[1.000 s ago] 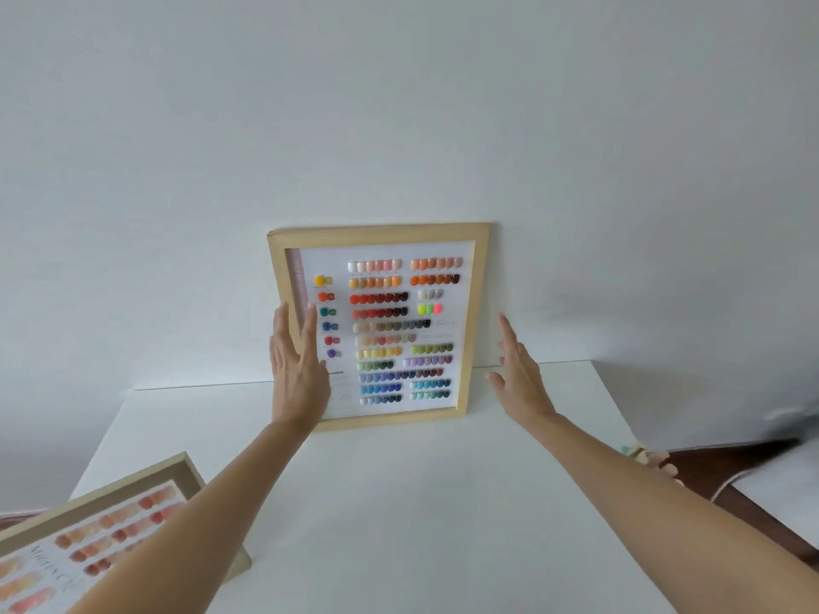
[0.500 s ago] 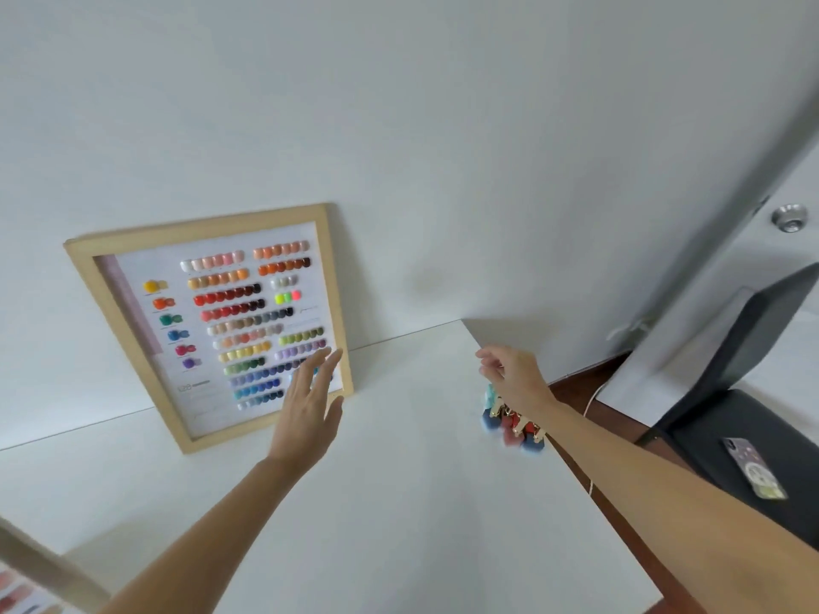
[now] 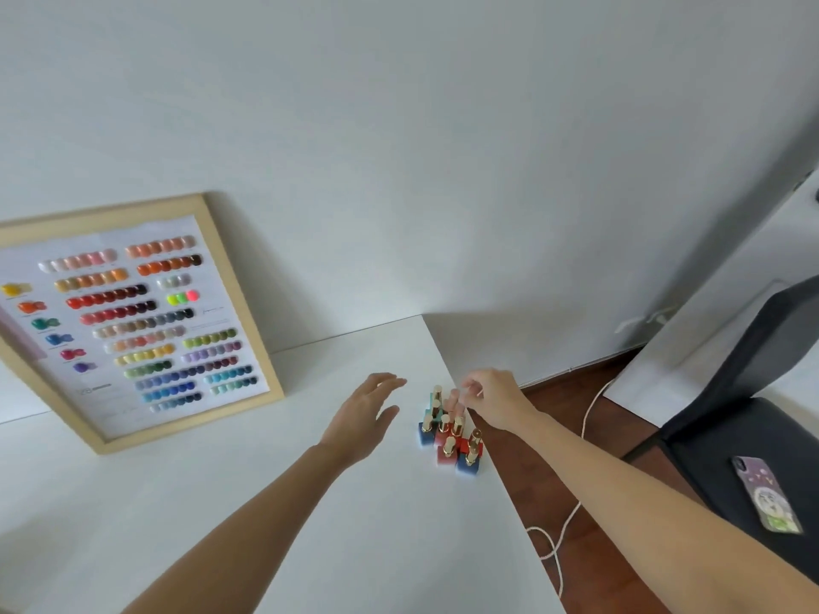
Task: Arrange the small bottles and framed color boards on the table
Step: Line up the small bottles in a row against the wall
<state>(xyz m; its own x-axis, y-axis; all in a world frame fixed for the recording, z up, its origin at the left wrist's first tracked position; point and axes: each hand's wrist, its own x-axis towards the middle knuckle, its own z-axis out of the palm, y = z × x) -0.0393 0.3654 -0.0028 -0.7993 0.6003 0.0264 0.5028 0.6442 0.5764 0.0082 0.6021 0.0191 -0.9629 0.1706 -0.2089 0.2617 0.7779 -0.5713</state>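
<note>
A wood-framed color board [image 3: 133, 321] with rows of colored swatches leans against the wall at the back left of the white table [image 3: 266, 502]. Several small bottles [image 3: 450, 436] with gold caps and red, blue and teal bodies stand clustered at the table's right edge. My left hand [image 3: 365, 418] hovers just left of the cluster, fingers relaxed, holding nothing. Over the far side of the cluster, my right hand [image 3: 492, 398] has its fingers curled downward toward the caps; a grip on a bottle is not visible.
The table's right edge drops to a brown wooden floor [image 3: 576, 436] where a white cord [image 3: 571, 511] lies. A black chair [image 3: 753, 436] stands at right with a phone [image 3: 766, 498] in a purple case on its seat. A plain wall rises behind the table.
The view swung right and the second board left the frame. My left hand left the leaning board and moved toward the bottles. My right hand came over the bottle cluster.
</note>
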